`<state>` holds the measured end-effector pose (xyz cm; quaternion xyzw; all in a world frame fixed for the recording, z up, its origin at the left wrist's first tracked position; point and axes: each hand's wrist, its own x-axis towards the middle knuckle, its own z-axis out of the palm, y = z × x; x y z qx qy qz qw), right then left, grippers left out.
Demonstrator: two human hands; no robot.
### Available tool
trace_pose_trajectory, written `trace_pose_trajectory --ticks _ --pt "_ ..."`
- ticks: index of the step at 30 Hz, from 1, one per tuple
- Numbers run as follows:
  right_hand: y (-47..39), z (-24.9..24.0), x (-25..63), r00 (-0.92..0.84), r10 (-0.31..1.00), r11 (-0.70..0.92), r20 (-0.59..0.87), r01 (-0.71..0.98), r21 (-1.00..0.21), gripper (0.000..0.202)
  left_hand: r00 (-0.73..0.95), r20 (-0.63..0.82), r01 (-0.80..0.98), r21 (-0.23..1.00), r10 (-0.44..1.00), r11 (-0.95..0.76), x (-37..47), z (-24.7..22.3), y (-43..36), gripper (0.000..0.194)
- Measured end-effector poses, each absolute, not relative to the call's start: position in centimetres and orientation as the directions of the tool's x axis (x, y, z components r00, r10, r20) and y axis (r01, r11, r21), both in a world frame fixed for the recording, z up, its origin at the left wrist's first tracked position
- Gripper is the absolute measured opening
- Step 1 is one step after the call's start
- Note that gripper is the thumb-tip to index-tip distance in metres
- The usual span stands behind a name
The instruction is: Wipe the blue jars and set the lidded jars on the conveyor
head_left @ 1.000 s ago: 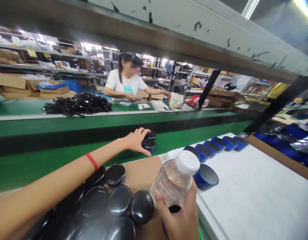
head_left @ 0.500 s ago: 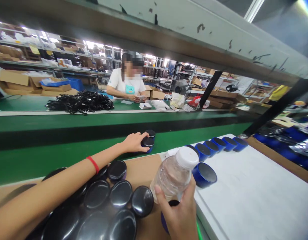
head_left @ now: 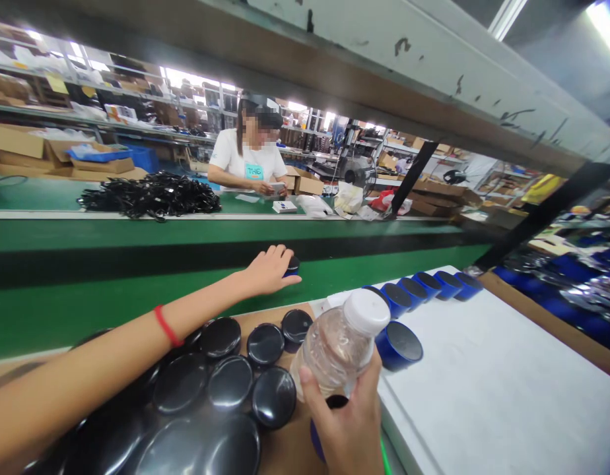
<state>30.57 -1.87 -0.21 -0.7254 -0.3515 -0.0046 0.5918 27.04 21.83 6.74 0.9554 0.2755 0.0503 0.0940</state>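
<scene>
Bottle (head_left: 342, 340) upright in right hand (head_left: 347, 429)

- Bottle (head_left: 337, 343): clear, with a white cap.
- Cups (head_left: 424, 287): blue outside, dark inside.
- Discs (head_left: 230, 382): glossy black.
- Belt (head_left: 111, 297): green, with a black strip along it.
- Surface (head_left: 493, 382): white, with a brown cardboard sheet at its left.
- Wristband (head_left: 162, 325): red.
- Person's shirt (head_left: 236, 158): white, with a teal print.
- Cables (head_left: 151, 194): black.
</scene>
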Motion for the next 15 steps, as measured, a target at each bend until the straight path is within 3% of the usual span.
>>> trace_pose_trajectory --ticks 3,8,11,15 --pt "-1.8 -0.1 30.5 0.766 0.491 -0.069 0.416 0.510 -0.857 0.078 0.844 0.038 0.521 0.179 0.535 -0.834 28.8 4.4 23.8 0.067" --pt "-2.1 0.2 30.8 0.763 0.517 -0.049 0.388 0.479 -0.876 0.080 0.835 0.022 0.524 0.273 0.550 -0.807 28.6 3.5 24.4 0.050" --pt "-2.6 0.6 31.0 0.772 0.531 -0.078 0.350 0.456 -0.887 0.091 0.803 0.084 0.499 0.446 0.590 -0.743 26.3 6.7 23.8 0.050" --pt "-2.8 1.1 30.8 0.725 0.567 0.017 0.392 0.465 -0.885 0.103 0.688 0.162 0.338 0.791 0.707 -0.510 20.4 13.7 20.6 0.059"
